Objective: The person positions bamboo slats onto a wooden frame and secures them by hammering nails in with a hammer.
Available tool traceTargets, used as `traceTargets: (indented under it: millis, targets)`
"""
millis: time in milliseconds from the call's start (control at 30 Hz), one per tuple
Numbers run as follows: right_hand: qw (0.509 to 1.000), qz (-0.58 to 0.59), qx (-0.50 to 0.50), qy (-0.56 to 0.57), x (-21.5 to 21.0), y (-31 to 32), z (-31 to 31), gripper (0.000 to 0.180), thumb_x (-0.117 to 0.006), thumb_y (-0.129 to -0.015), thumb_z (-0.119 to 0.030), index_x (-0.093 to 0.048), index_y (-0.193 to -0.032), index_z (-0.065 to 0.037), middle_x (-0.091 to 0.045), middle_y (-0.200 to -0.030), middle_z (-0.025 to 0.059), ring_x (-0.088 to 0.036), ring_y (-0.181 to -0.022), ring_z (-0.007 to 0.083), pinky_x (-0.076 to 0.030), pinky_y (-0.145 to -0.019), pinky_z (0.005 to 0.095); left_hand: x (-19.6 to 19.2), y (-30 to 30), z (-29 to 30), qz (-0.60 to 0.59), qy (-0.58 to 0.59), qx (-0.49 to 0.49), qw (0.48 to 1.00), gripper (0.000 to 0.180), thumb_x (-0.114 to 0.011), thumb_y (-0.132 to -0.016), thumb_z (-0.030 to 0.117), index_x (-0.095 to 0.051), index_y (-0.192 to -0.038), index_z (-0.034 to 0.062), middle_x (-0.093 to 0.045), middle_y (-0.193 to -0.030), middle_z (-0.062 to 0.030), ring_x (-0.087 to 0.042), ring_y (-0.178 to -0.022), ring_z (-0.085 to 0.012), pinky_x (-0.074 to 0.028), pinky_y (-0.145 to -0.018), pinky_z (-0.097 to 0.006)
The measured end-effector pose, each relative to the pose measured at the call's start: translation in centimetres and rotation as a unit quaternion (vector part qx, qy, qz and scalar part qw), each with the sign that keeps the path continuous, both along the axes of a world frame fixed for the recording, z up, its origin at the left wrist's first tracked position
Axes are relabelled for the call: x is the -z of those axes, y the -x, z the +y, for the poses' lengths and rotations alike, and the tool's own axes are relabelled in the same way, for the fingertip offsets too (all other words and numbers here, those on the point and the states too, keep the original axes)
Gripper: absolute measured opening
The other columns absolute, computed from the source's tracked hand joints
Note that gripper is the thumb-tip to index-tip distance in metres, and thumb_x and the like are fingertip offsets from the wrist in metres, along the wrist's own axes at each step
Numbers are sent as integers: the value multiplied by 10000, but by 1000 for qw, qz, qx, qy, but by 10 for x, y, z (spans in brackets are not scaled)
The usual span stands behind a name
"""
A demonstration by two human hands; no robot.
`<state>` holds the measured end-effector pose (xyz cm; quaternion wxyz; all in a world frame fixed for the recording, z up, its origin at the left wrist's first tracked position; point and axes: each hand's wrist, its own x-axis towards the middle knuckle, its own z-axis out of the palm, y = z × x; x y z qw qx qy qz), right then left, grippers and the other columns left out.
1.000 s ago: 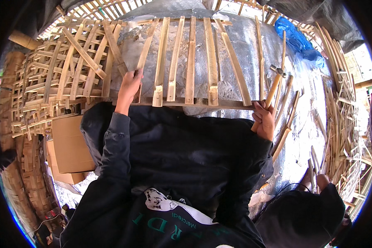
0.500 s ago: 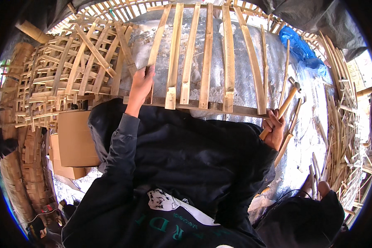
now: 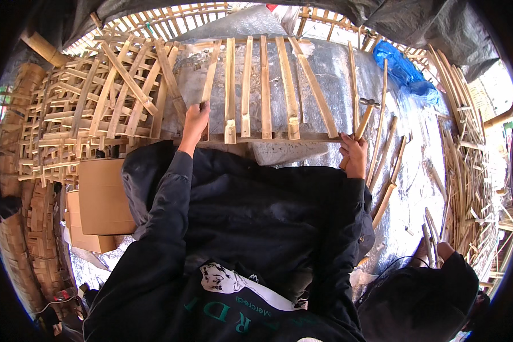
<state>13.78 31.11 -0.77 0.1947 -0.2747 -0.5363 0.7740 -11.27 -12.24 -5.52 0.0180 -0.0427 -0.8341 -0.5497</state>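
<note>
Several light bamboo slats [image 3: 265, 85] lie side by side with gaps, joined across a near crossbar [image 3: 319, 137] and a thin far one. My left hand [image 3: 194, 122] is closed around the near end of the leftmost slat, at the crossbar. At the right end of the crossbar, my right hand [image 3: 356, 154] is closed on the wooden handle of a hammer [image 3: 363, 123]. Its metal head points away from me, above the fist. Some fingers of the right hand also touch the crossbar end; their exact grip on it is partly hidden.
A stack of woven bamboo lattices [image 3: 85, 108] lies at left, above cardboard boxes [image 3: 105, 196]. Loose bamboo strips [image 3: 387, 191] rest on the silvery sheet [image 3: 410, 216] at right. A blue plastic sheet [image 3: 402, 68] sits far right. Another person's dark-clothed knee [image 3: 422, 296] is lower right.
The slatted frame has shifted: its right end moved left and away, and its far edge appears lower in view. My right hand moved with it, still holding the hammer. My left hand keeps its grip.
</note>
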Motion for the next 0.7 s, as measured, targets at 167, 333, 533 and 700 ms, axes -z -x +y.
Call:
traceTargets:
  millis: [167,333,533,700]
  targets:
    - [990,-113,30,-82,-2,-3,-33,276,-772,-898,-25,-518,-1004,-52,-589,-807,16,-495,-615,62,-379,-499,232,23,7,-29,-48,107,0,993,442,-640,-984,352,-700,-918,-81,-723,-765,-198,-746,-732,-308,-533,-647,-453]
    - [988,-116,22,-99,1,-10,-28,261,-764,-903,-21,-508,-884,-67,-525,-711,-21,-435,-518,48,-322,-443,229,18,-6,-12,-100,31,-26,994,487,-639,-969,372,-683,-869,-103,-722,-785,-259,-743,-812,-421,-535,-716,-508]
    - [983,-125,30,-129,3,-9,-30,258,-792,-887,-95,-543,-828,-66,-517,-675,-24,-468,-528,72,-372,-466,247,-1,-16,-1,-10,295,-19,955,366,-645,-958,279,-634,-1110,-54,-704,-1006,-263,-693,-988,-485,-546,-859,-576]
    - [985,-126,33,-112,4,-11,-27,273,-796,-900,-96,-530,-843,-69,-506,-684,-27,-454,-534,67,-352,-461,240,-33,-29,9,99,344,-36,933,536,-752,-879,204,-475,-1288,-4,-452,-1325,-289,-499,-1268,-527,-503,-992,-591]
